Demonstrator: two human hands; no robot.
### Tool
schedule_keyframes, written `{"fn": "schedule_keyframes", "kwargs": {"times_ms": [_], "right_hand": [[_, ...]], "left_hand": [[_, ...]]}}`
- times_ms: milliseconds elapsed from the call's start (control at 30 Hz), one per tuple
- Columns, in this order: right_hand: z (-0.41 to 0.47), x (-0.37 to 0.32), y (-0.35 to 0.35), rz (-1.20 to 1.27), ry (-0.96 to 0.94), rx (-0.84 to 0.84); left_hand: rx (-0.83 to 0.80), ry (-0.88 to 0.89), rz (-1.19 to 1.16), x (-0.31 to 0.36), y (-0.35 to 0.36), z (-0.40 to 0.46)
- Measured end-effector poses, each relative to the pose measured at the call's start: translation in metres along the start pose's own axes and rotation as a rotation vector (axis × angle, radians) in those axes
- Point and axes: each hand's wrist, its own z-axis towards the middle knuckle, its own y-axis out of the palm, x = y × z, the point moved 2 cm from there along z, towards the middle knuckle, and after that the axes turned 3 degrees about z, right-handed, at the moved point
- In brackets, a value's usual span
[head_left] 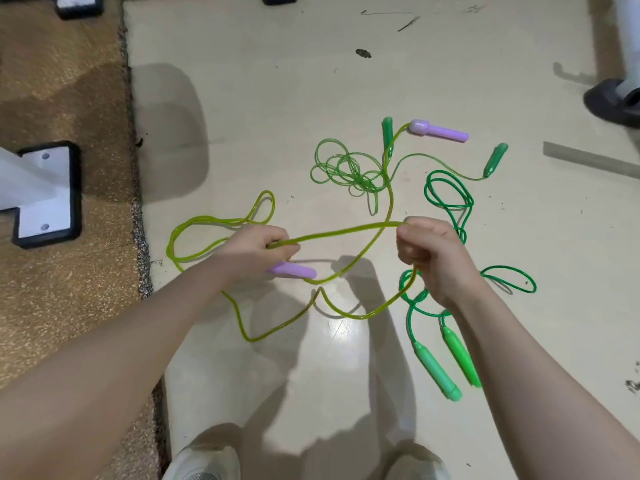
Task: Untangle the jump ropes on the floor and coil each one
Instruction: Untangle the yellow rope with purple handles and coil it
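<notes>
Pale floor (311,81), rug (62,271) at nine o'clock. My left hand (258,249) and right hand (429,251) both grip the yellow-green rope (346,232). Green ropes (446,195) lie at three o'clock.

Floor (311,98): pale, glossy, scuffed with dark marks; brown speckled mat (62,271) covers it left of the left hand (258,252).
Pale green rope (346,168): tangled loops on the floor beyond both hands; its two green handles (496,160) lie beyond the right hand (429,258).
Dark green rope (446,195): loops on the floor beside and beyond the right hand; two bright green handles (438,370) lie nearer than that hand.
Purple handle (439,131): on the floor beyond the right hand.
White brackets (45,192): on the mat, left of the left hand.
Shoes (204,462): on the floor, nearest edge.
</notes>
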Motion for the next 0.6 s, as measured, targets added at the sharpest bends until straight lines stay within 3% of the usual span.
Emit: {"fn": "schedule_keyframes", "kwargs": {"times_ms": [67,133,233,300,400,500,600], "right_hand": [[0.004,0.007,0.001,-0.072,-0.002,0.077],[0.008,0.015,0.001,-0.156,0.025,0.196],[0.009,0.027,-0.004,-0.32,0.06,0.354],[0.006,0.034,-0.004,-0.408,0.074,0.347],[0.002,0.04,0.007,-0.562,0.104,0.27],[-0.004,0.049,0.019,-0.637,0.209,0.033],[-0.017,0.059,0.026,-0.611,0.345,-0.254]], "left_hand": [[-0.002,-0.029,-0.143,0.004,0.002,-0.003],[-0.067,-0.043,-0.455,0.017,0.005,-0.006],[-0.283,-0.001,-0.93,0.041,0.002,-0.014],[-0.428,0.116,-1.133,0.052,-0.002,-0.02],[-0.472,0.232,-1.328,0.063,-0.006,-0.022],[-0.268,0.143,-1.252,0.065,-0.012,-0.015],[-0.237,0.018,-1.177,0.055,-0.013,-0.01]]}}
